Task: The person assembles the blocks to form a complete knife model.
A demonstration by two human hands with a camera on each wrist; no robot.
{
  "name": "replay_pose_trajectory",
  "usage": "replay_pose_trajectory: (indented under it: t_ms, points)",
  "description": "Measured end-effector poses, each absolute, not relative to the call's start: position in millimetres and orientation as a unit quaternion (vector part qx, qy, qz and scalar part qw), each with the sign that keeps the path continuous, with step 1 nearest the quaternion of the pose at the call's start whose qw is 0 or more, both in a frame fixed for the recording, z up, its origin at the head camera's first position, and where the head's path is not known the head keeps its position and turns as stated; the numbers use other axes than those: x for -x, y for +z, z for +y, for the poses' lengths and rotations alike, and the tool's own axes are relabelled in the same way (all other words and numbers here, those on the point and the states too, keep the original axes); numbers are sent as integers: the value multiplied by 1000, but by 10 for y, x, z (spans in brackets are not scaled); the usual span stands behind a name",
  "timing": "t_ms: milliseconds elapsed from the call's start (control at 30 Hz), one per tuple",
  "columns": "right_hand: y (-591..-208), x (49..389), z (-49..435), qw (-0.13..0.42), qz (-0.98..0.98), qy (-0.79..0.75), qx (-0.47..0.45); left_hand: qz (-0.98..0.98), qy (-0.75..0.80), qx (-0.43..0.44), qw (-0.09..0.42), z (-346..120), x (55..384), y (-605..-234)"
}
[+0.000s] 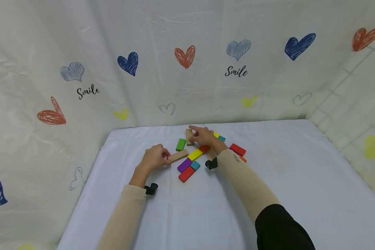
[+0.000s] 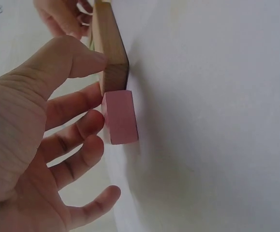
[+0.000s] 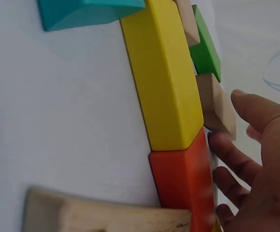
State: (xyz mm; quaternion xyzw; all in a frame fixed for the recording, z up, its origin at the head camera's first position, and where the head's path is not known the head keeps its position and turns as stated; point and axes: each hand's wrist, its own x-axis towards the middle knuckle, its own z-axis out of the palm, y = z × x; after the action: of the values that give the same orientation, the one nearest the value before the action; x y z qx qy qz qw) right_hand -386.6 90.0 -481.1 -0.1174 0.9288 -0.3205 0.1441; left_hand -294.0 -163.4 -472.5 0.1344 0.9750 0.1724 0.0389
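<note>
Is a white-clothed table (image 1: 284, 201), faintly creased. Toward the back, bears a far wooden block (image 1: 189, 139) just right of a green block (image 1: 181, 144), and a near wooden block (image 1: 178, 156) beside a pink block (image 2: 122, 118). Next to these, carries a yellow block (image 1: 195, 154) touching a red-orange block (image 1: 204, 149), then a purple block (image 1: 184, 165) against a teal block (image 1: 195, 166), with a red block (image 1: 186, 174) nearest the viewer.

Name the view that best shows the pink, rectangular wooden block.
The left wrist view: the pink block is close, its near face uncovered. In the head view it cannot be made out, probably hidden by the left hand; the right wrist view shows none of it.
</note>
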Motion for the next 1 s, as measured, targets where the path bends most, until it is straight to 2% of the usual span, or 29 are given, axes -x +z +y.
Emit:
replay_pose_trajectory:
  t_ms: [167, 500, 800, 1000]
  points:
    - [-4833, 3898, 865, 143, 945, -273, 114, 968, 199, -141, 55, -1646, 2954, -4709]
    - [-4825, 3872, 840, 104, 960, -247, 79, 965, 219, -127, 68, -1686, 2944, -4743]
    - [-4795, 3908, 994, 114, 953, -223, 170, 964, 223, -119, 78, -1696, 2923, -4735]
    - [-4764, 3864, 1005, 110, 959, -192, 176, 968, 205, -133, 58, -1663, 2928, -4748]
